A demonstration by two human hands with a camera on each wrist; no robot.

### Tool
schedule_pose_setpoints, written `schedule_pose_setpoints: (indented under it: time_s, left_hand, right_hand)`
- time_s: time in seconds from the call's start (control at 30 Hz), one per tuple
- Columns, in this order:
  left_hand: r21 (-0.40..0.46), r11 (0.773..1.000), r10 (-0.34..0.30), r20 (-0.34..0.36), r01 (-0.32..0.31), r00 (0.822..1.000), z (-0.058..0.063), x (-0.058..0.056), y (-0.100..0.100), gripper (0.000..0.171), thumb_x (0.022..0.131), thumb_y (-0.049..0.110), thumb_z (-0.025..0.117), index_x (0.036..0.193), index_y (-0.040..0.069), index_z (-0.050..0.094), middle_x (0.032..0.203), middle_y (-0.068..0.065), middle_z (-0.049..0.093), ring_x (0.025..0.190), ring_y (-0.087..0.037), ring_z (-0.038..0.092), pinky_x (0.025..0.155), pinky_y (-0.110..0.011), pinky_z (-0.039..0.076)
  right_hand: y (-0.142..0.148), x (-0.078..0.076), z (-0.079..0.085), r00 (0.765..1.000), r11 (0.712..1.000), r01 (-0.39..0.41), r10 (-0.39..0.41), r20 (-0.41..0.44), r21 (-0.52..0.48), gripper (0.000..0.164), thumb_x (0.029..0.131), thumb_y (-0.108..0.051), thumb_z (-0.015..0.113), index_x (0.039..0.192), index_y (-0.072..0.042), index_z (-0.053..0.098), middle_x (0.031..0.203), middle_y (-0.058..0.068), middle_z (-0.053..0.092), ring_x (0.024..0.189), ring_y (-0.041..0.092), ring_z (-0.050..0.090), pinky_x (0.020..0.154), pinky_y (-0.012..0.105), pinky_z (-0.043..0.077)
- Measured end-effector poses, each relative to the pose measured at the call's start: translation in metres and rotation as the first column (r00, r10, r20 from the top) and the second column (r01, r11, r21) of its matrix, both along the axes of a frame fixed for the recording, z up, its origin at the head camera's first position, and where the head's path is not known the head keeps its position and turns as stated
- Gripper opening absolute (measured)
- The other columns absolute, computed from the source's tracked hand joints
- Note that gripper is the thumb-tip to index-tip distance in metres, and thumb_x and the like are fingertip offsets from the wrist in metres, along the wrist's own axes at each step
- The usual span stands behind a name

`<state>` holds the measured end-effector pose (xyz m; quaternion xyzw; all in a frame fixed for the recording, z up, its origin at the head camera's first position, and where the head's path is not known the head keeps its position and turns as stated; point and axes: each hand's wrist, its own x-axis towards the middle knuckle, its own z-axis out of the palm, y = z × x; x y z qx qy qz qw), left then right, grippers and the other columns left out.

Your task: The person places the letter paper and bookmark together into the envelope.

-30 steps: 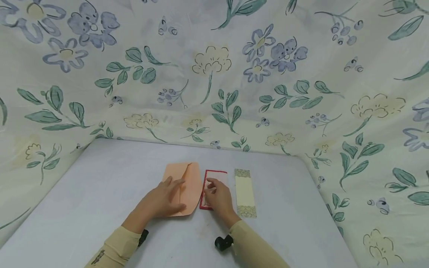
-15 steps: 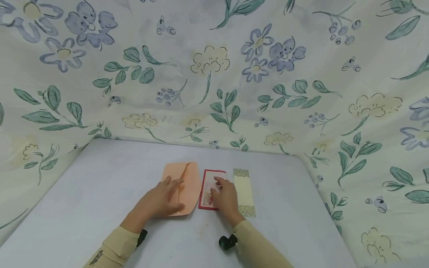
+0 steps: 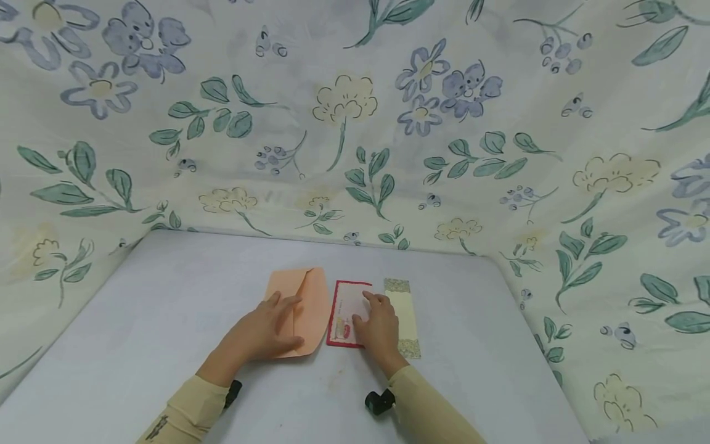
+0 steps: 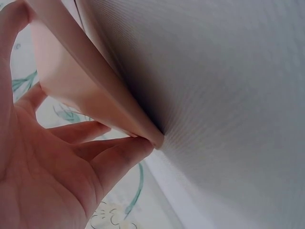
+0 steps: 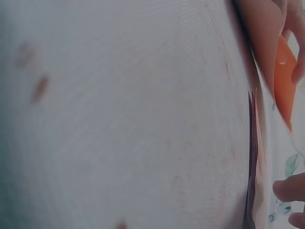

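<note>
On the white table lies a peach paper envelope [image 3: 315, 308] with a raised flap. My left hand [image 3: 261, 333] rests on its left part, fingers spread; in the left wrist view those fingertips touch the envelope [image 4: 81, 81] along its edges. Just right of it is a red-bordered card [image 3: 345, 302] with a small printed picture near its lower left. Over that card's right side hovers or rests my right hand [image 3: 379, 333], thumb and forefinger apart; I cannot tell whether it touches. In the right wrist view, its fingertips [image 5: 290, 188] show beside the card's edge [image 5: 252, 167].
A cream strip [image 3: 403, 308] with patterned gold-green ends lies right of the card, partly behind my right hand. Floral fabric [image 3: 344, 123] rises behind and at both sides of the table [image 3: 183, 296].
My right hand has moved right across the red-bordered card, uncovering its left side and printed picture. The left hand stays on the envelope.
</note>
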<state>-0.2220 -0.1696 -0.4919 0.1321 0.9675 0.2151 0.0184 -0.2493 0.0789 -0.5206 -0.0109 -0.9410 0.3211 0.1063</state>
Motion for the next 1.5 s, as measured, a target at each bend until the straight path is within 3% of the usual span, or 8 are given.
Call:
schedule_pose_setpoints:
  time_s: [0.27,0.63,0.93,1.3,1.5]
  left_hand:
    - [0.013,1.000,-0.008,0.007,0.008,1.000,0.0020,0.0016,-0.0008,0.082,0.071,0.060,0.069,0.140,0.026,0.039,0.144,-0.027,0.029,0.124,-0.053,0.034,0.090,-0.064,0.036]
    - [0.015,1.000,-0.001,0.002,0.001,1.000,0.0005,0.0017,-0.0002,0.084,0.070,0.062,0.069,0.141,0.027,0.038,0.145,-0.027,0.029,0.125,-0.053,0.033,0.089,-0.065,0.036]
    - [0.009,1.000,0.006,0.004,-0.006,1.000,-0.0017,0.0007,-0.0004,0.085,0.069,0.063,0.068,0.140,0.028,0.038,0.145,-0.026,0.029,0.126,-0.052,0.033,0.089,-0.065,0.037]
    - [0.006,1.000,0.006,0.006,-0.006,1.000,-0.0035,-0.0002,-0.0019,0.085,0.069,0.064,0.068,0.140,0.029,0.038,0.145,-0.026,0.029,0.126,-0.051,0.034,0.089,-0.064,0.037]
    - [0.009,1.000,0.005,0.004,-0.005,1.000,-0.0044,-0.0008,-0.0022,0.085,0.069,0.065,0.067,0.141,0.030,0.037,0.145,-0.026,0.029,0.126,-0.051,0.034,0.090,-0.064,0.037]
  right_hand:
    - [-0.0012,-0.0017,-0.0031,1.000,1.000,0.000,-0.001,0.031,0.026,0.063,0.075,-0.028,0.076,0.132,-0.016,0.051,0.131,0.009,0.045,0.113,0.027,0.050,0.093,0.046,0.042]
    - [-0.0044,-0.0035,-0.0026,0.999,0.999,0.003,-0.001,0.046,-0.053,0.062,0.074,-0.017,0.077,0.131,-0.012,0.051,0.138,0.016,0.037,0.122,0.032,0.042,0.097,0.043,0.041]
    - [-0.0040,-0.0044,0.0008,0.990,0.992,0.004,0.013,0.137,-0.124,0.053,0.077,-0.018,0.075,0.126,-0.013,0.055,0.129,0.015,0.044,0.119,0.029,0.041,0.096,0.044,0.042]
    - [-0.0011,-0.0079,-0.0017,0.980,0.993,-0.015,0.038,0.197,-0.117,0.050,0.077,-0.021,0.075,0.123,-0.012,0.058,0.118,0.013,0.050,0.103,0.024,0.048,0.092,0.044,0.043]
    - [0.0006,-0.0086,-0.0020,0.972,0.993,-0.034,0.059,0.226,-0.115,0.051,0.079,-0.024,0.073,0.125,-0.013,0.056,0.121,0.010,0.053,0.109,0.024,0.050,0.097,0.044,0.041]
